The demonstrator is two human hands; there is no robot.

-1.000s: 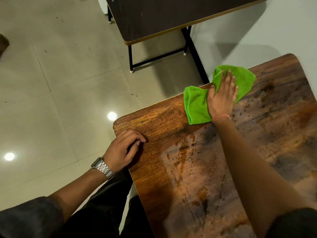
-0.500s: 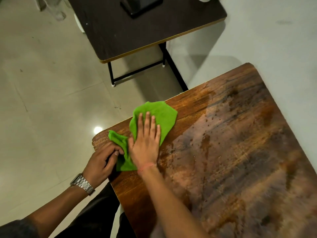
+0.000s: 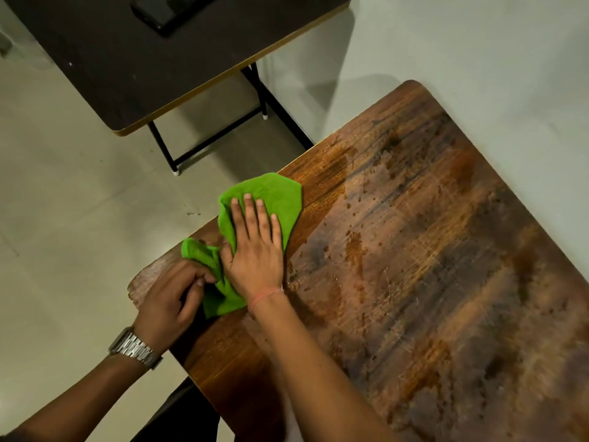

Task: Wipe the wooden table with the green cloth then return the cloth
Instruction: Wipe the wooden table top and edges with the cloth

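Fingers, left hand (image 3: pixel 197 283): curled inward at the near left corner of the table, tips meeting the bunched edge of the green cloth; whether they pinch the fabric or only touch it cannot be told.
Left hand (image 3: pixel 170 301): rests on the tabletop close to the rounded corner, knuckles up.
Wristwatch (image 3: pixel 135 347): metal link band, on the left wrist, over the floor just off the table edge.
Green cloth (image 3: pixel 274 194): lies on the wooden table along its left edge, near the left corner; wider part spread flat ahead of the right hand, narrower part bunched between the two hands.
Fingers, right hand (image 3: pixel 250 215): straight, held close together, laid flat on top of the cloth; nothing gripped.
Right hand (image 3: pixel 255 256): palm down, pressing the cloth onto the wood.
Wrist thread (image 3: pixel 264 296): thin pinkish band round the right wrist.
Wooden table (image 3: pixel 430 266): brown, worn surface with dark specks and a glossy sheen; rounded corners.
Dark table (image 3: pixel 143 65): black top with pale edge band, black metal legs, standing on the tiled floor beyond.
Black object (image 3: pixel 169 11): flat, on the dark table; kind unclear.
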